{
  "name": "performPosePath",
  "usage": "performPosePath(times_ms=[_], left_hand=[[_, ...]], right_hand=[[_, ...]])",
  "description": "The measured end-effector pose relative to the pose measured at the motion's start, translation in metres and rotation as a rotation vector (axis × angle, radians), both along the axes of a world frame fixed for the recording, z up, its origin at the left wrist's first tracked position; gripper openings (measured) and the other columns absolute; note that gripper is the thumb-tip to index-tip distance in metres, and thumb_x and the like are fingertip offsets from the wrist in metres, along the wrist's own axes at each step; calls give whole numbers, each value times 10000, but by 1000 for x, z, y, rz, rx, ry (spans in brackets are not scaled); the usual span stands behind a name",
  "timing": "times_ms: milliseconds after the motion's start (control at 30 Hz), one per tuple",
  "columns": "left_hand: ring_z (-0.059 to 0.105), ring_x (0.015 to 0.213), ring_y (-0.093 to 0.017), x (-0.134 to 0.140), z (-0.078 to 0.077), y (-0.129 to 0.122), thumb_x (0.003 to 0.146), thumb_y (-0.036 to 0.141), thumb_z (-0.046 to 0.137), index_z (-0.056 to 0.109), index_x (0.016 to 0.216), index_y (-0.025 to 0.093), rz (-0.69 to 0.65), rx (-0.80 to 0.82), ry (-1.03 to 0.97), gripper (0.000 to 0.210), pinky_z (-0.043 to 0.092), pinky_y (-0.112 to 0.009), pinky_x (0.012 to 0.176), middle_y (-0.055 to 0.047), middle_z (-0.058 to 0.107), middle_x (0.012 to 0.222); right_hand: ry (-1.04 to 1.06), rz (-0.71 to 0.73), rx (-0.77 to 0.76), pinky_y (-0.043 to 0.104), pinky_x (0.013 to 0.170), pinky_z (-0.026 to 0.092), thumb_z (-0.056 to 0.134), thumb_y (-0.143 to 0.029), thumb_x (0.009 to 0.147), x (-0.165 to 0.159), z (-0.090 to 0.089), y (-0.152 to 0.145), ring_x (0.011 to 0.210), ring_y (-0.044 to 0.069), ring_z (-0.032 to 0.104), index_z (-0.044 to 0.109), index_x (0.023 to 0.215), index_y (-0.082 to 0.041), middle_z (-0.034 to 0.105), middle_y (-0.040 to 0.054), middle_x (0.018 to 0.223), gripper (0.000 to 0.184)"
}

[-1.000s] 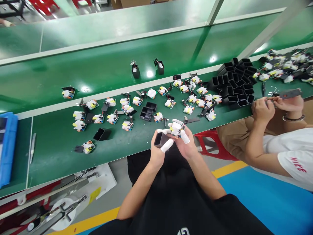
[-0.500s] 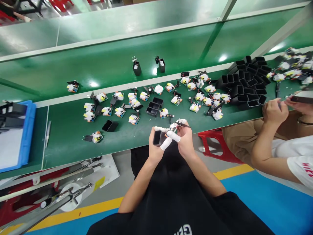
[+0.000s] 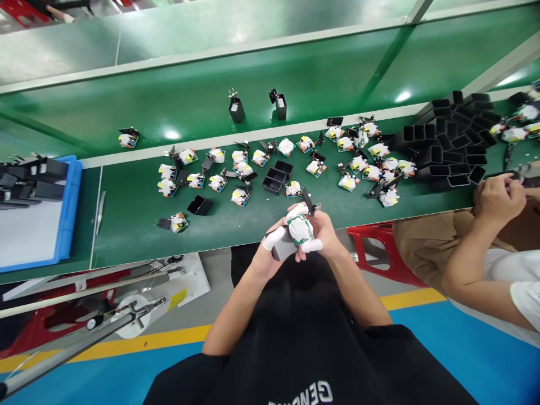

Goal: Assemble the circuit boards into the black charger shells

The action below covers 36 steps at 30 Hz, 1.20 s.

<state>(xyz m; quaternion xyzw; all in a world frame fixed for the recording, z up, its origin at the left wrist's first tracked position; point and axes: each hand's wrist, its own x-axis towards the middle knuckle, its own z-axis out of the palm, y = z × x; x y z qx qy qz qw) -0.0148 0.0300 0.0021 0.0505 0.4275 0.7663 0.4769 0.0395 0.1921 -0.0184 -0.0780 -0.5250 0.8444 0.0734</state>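
Note:
My left hand [image 3: 266, 256] is closed around a black plastic case [image 3: 284, 245], a small box-shaped housing. Closed too, my right hand [image 3: 324, 233] grips a circuit board [image 3: 300, 229] thickly covered with white material, its green edge showing. A black plug part [image 3: 311, 201] sticks up at the board's far side beside my right fingers. White finger cots cover several of my fingertips. Board and case are side by side over the table's front edge, the board overlapping the case's right end. Whether the board is partly inside the case, I cannot tell.
Several white-coated boards [image 3: 239, 197] lie across the green table [image 3: 135, 225]. Empty black cases [image 3: 274, 181] stand in the middle, with one [image 3: 200, 205] lying left. A heap of cases [image 3: 451, 140] is at right, near a co-worker's hand [image 3: 500, 197]. A blue tray [image 3: 70, 225] sits left.
The board has turned so its white-coated face points up at me, and its plug now stands upright. The case has tilted so its open end no longer shows. The whole view has shifted slightly.

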Motion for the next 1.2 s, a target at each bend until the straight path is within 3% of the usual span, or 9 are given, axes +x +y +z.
performPosePath(times_ms=[200, 400, 533, 633, 733, 800, 867, 967, 1200], left_hand=[[670, 840, -206, -4, 3, -24, 942, 555, 806, 471, 1268, 293, 37, -93, 696, 536, 610, -375, 783, -43, 668, 1010], [715, 978, -277, -21, 17, -42, 937, 615, 698, 380, 1311, 325, -50, -39, 999, 570, 667, -469, 817, -96, 604, 1144], [715, 998, -305, -25, 26, -47, 801, 654, 826, 469, 1261, 309, -17, -99, 991, 676, 674, -508, 838, -97, 626, 1123], [741, 1082, -313, -22, 29, -47, 806, 515, 916, 566, 1319, 292, 28, -151, 900, 660, 671, -509, 926, -111, 698, 1187], [769, 986, -253, -14, 22, -39, 765, 380, 1012, 626, 1191, 262, 194, -243, 865, 587, 667, -427, 893, -62, 735, 1098], [768, 886, -209, -7, 14, -30, 762, 346, 1028, 564, 1037, 257, 340, -236, 848, 547, 660, -388, 855, -8, 726, 977], [805, 936, -220, 0, 6, -23, 839, 344, 978, 480, 1007, 268, 418, -213, 785, 531, 669, -412, 907, -9, 761, 990], [827, 1144, -265, 10, -6, -19, 974, 362, 851, 460, 1135, 283, 410, -250, 709, 430, 661, -493, 1048, -81, 803, 1193], [655, 1437, -355, 11, -12, -41, 971, 408, 781, 452, 1531, 277, 235, -347, 915, 662, 551, -604, 1264, -174, 574, 1514]], right_hand=[[-46, -413, -12, 478, 753, 676, 1073, -755, 430, 5, -7, -7, 841, 278, 744, 771, 1070, -314, 789, 63, 1041, 834], [19, -339, -6, 504, 741, 669, 1146, -603, 426, 27, -2, 1, 768, 244, 699, 817, 1126, -328, 732, 28, 959, 821], [21, -318, 16, 565, 802, 691, 1148, -646, 339, 39, -2, 2, 830, 303, 762, 828, 1120, -299, 758, 41, 979, 912], [0, -331, 9, 516, 739, 696, 1149, -636, 365, 40, 0, -3, 744, 270, 748, 812, 1125, -308, 758, 18, 893, 894], [-23, -420, -19, 435, 665, 681, 1150, -566, 432, 34, 4, -11, 673, 203, 686, 793, 1065, -324, 761, 8, 919, 767], [-74, -482, -46, 405, 668, 674, 1113, -577, 535, 29, 6, -17, 708, 192, 681, 782, 1027, -314, 766, 26, 983, 649], [-144, -510, -72, 388, 699, 669, 1035, -634, 676, 23, 6, -22, 759, 191, 684, 767, 991, -295, 758, 42, 1014, 535], [-196, -521, -78, 355, 735, 649, 970, -633, 784, 17, 4, -27, 813, 182, 685, 738, 956, -279, 743, 39, 1013, 456], [-31, -352, 42, 453, 834, 699, 1119, -379, 598, 26, 18, -26, 935, 249, 766, 750, 1108, -317, 801, 46, 1145, 632]])
